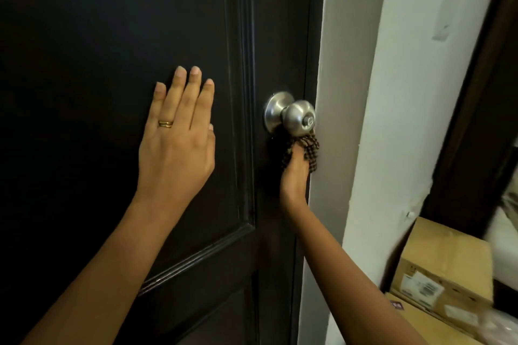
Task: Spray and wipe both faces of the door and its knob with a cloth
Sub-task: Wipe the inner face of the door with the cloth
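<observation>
Knob step: right hand (pixel 294 173), grip closed round the checked cloth (pixel 305 145), pressed under the knob (pixel 298 117) near the edge of the door (pixel 98 22). Left hand (pixel 176 145) flat, fingers open, bracing it. Next, prob.: work cloth over knob's top (neck too).

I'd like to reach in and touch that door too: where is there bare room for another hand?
The door is bare above and left of the left hand, and above the knob. It is crowded under the knob, where the right hand holds the cloth beside the white wall.
</observation>
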